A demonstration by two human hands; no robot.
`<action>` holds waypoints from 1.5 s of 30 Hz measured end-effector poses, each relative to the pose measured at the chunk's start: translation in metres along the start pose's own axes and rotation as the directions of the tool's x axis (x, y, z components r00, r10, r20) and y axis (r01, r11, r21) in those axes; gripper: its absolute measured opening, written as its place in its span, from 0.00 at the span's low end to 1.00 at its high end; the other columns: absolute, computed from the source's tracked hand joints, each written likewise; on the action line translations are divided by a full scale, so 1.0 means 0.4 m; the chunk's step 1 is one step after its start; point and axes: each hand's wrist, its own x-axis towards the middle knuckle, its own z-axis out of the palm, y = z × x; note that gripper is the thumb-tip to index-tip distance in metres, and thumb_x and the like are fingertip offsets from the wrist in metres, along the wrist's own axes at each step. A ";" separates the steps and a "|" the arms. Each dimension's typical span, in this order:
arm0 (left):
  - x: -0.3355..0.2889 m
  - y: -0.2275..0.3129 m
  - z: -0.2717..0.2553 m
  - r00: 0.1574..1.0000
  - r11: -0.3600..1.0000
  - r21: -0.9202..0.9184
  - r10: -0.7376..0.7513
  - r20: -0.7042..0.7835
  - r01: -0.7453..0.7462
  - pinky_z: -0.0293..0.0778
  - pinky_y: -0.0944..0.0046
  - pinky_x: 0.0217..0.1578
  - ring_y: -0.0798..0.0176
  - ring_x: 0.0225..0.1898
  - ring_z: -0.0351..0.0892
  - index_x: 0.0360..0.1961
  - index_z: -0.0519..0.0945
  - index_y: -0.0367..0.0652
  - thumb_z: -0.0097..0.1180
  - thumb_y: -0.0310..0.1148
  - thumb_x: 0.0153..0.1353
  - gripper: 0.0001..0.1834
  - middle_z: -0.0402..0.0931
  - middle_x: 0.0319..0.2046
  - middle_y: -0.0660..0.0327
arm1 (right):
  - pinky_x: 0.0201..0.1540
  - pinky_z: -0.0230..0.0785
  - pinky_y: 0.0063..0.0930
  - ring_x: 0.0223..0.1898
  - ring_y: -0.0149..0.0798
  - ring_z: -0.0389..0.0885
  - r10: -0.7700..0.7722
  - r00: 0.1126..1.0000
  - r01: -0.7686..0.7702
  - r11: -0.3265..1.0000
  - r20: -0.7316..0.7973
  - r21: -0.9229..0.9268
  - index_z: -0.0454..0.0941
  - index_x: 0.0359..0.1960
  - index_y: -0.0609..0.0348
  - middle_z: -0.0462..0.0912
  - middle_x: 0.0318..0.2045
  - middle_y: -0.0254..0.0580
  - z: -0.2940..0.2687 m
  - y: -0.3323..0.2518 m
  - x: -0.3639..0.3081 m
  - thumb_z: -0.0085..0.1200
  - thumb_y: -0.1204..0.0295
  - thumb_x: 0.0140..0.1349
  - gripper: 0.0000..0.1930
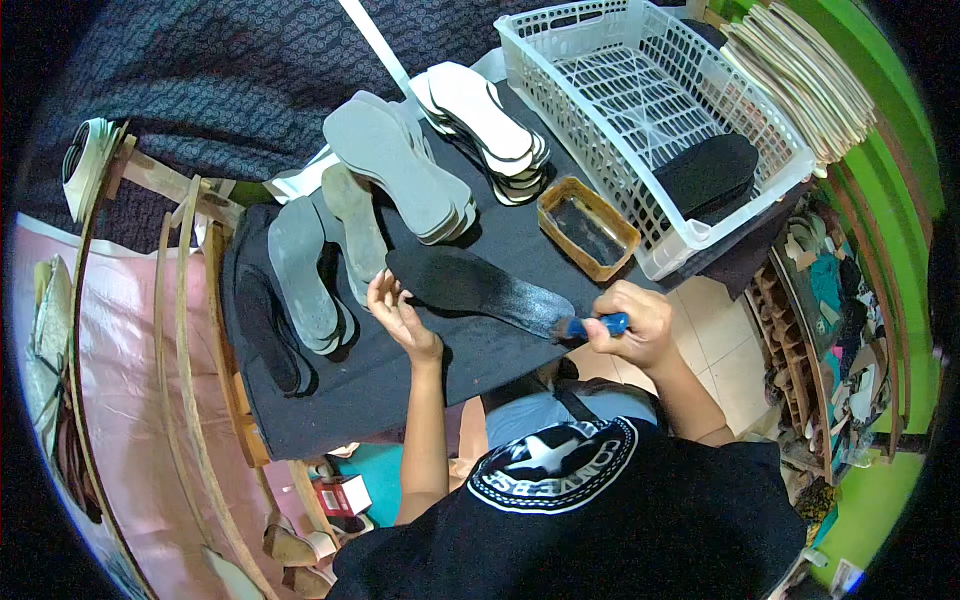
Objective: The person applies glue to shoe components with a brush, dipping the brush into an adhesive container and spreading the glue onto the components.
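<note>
A black insole [465, 283] lies across the dark cloth in front of me. My left hand [402, 318] holds it by the edge of its left end, palm turned up. In my right hand [640, 325] is a brush with a blue handle [612, 324], its tip on the insole's right end. That end looks shiny and wet; the left part is matt. Just beyond the right hand stands a small brown rectangular tray [627, 258] with dark residue inside. Left of the insole lie grey sole pieces [297, 270] and an olive-grey one [350, 215].
Stacks of grey soles [385, 150] and white soles [470, 105] lie farther back. A white plastic crate [690, 238] at the right holds black insoles [708, 168]. Behind it is a pile of pale sheets [800, 85]. At the table's left edge lies a dark sole [270, 325].
</note>
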 end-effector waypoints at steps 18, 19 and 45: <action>-0.001 0.002 0.005 1.000 1.000 -0.017 -0.001 -0.012 0.001 0.58 0.68 0.40 0.64 0.45 0.60 0.51 0.56 0.37 0.38 0.43 0.57 0.26 0.59 0.46 0.57 | 0.17 0.58 0.24 0.14 0.35 0.66 0.078 0.995 -0.075 0.996 -0.063 0.050 0.70 0.17 0.61 0.66 0.14 0.40 0.023 0.015 -0.001 0.57 0.74 0.42 0.07; -0.002 0.000 0.005 1.000 1.000 -0.014 0.020 -0.004 -0.020 0.59 0.67 0.40 0.64 0.45 0.60 0.51 0.56 0.37 0.38 0.42 0.57 0.25 0.59 0.46 0.57 | 0.17 0.58 0.24 0.14 0.35 0.66 0.079 0.995 -0.076 0.996 -0.065 0.050 0.70 0.17 0.61 0.66 0.14 0.40 0.020 0.015 -0.002 0.57 0.74 0.42 0.07; 0.007 0.012 0.004 1.000 0.999 -0.046 0.001 -0.021 -0.002 0.59 0.70 0.38 0.67 0.40 0.62 0.52 0.56 0.38 0.37 0.39 0.59 0.22 0.62 0.42 0.58 | 0.16 0.59 0.24 0.13 0.36 0.67 0.064 0.996 -0.065 0.998 -0.062 -0.019 0.70 0.17 0.60 0.67 0.13 0.39 -0.023 0.016 -0.029 0.55 0.77 0.39 0.05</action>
